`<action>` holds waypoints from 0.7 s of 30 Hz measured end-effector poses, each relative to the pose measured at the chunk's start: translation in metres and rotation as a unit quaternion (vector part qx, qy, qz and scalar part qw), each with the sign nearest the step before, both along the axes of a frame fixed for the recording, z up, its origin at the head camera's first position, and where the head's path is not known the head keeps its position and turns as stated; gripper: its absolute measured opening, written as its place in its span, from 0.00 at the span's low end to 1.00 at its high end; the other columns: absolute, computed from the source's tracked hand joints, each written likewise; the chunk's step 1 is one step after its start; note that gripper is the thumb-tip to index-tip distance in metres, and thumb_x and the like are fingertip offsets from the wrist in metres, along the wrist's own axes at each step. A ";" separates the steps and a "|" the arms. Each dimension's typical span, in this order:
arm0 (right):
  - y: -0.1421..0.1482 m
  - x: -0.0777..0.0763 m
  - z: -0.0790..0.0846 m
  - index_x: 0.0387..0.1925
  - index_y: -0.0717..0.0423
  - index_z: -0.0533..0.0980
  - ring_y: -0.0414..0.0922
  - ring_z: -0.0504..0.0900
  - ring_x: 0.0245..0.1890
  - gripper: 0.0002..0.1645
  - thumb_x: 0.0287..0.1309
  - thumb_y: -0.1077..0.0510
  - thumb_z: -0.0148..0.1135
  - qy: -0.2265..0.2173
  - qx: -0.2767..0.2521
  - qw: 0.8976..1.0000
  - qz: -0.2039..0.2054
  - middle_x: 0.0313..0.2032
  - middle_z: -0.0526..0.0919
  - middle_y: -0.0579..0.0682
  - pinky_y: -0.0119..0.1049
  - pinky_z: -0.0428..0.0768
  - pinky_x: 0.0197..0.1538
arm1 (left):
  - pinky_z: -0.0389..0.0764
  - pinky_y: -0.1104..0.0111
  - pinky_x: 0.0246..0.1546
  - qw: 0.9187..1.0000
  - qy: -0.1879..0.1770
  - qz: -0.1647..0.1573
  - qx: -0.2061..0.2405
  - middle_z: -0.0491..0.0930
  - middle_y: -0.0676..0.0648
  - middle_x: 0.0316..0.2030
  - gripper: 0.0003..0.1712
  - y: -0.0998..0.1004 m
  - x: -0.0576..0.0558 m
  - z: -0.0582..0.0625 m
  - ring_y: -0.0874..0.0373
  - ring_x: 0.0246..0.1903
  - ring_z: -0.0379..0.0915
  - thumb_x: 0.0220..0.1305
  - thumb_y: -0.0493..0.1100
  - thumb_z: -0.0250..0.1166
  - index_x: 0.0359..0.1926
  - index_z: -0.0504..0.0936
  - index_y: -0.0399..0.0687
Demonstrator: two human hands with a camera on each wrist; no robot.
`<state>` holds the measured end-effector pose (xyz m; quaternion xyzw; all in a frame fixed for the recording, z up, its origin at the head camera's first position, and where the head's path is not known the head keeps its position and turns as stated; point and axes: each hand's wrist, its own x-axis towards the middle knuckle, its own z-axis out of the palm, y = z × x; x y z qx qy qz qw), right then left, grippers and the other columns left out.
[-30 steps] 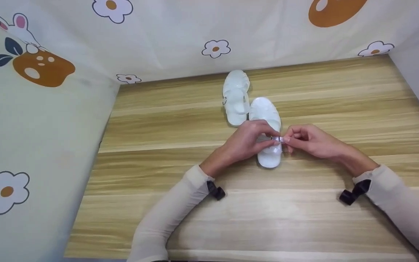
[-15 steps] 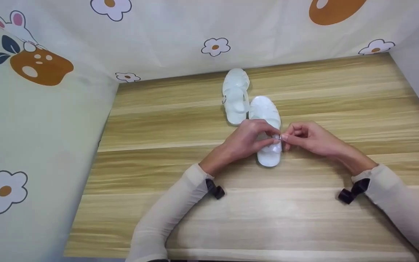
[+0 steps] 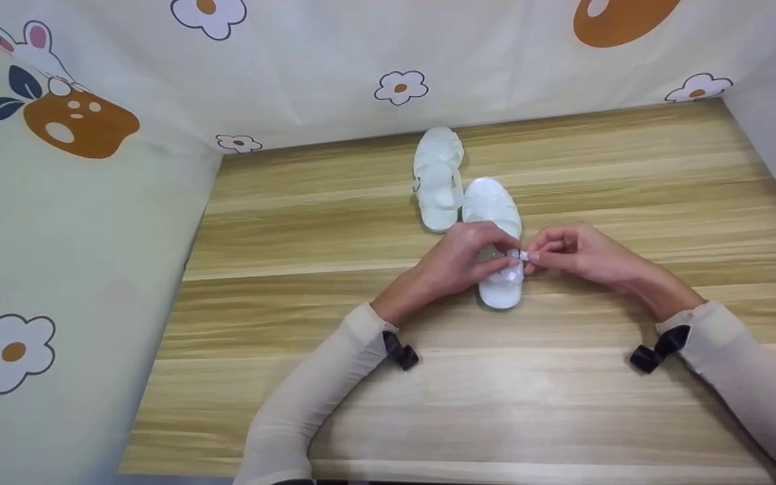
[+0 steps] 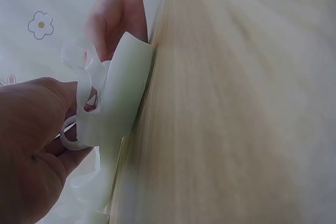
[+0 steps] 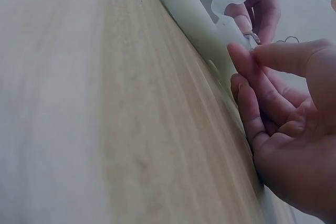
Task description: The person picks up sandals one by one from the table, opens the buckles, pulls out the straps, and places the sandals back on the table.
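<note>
A pair of translucent white jelly sandals lies on the wooden table. My left hand (image 3: 459, 259) reaches over the nearer sandal (image 3: 500, 296), its thumb and fingers pinching the strap at a small metal buckle (image 5: 253, 37). From the other side, my right hand (image 3: 587, 252) pinches the pale end of the ankle strap (image 3: 525, 256) between thumb and index finger. The fingertips of both hands are almost touching. In the left wrist view the sandal's heel (image 4: 126, 85) faces the camera, and the buckle is mostly hidden behind the strap and fingers.
The other sandal (image 3: 438, 162) lies farther back and to the left, close beside the nearer one's toe. A cloth backdrop (image 3: 320, 81) printed with flowers rises behind the wooden table (image 3: 280, 316) and along its left side.
Both hands stay at the nearer sandal. My right fingertips moved in close to the buckle half a second ago, and a short piece of strap shows between the hands again now.
</note>
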<state>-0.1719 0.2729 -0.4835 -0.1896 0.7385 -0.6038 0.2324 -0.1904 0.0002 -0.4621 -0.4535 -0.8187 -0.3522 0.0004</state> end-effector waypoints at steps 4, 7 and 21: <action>-0.002 0.002 0.000 0.52 0.71 0.81 0.43 0.92 0.47 0.16 0.76 0.59 0.66 0.010 0.000 1.000 -0.001 0.43 0.93 0.54 0.34 0.88 0.57 | 0.81 0.75 0.57 1.000 0.000 -0.002 0.007 0.92 0.48 0.47 0.13 0.000 0.001 0.000 0.60 0.50 0.86 0.73 0.43 0.74 0.54 0.91 0.44; -0.004 0.003 -0.001 0.51 0.71 0.81 0.42 0.92 0.46 0.16 0.76 0.59 0.66 0.011 -0.004 1.000 -0.006 0.42 0.93 0.54 0.34 0.88 0.56 | 0.81 0.73 0.58 1.000 0.004 -0.005 0.012 0.92 0.47 0.48 0.13 0.001 0.001 -0.001 0.58 0.50 0.86 0.72 0.42 0.74 0.54 0.91 0.44; -0.011 0.002 0.003 0.47 0.68 0.81 0.41 0.90 0.41 0.14 0.77 0.58 0.66 -0.038 -0.041 0.998 -0.013 0.37 0.92 0.48 0.33 0.87 0.50 | 0.81 0.76 0.56 1.000 0.005 -0.003 0.013 0.93 0.48 0.45 0.12 0.002 0.000 0.000 0.60 0.47 0.88 0.72 0.43 0.74 0.53 0.92 0.44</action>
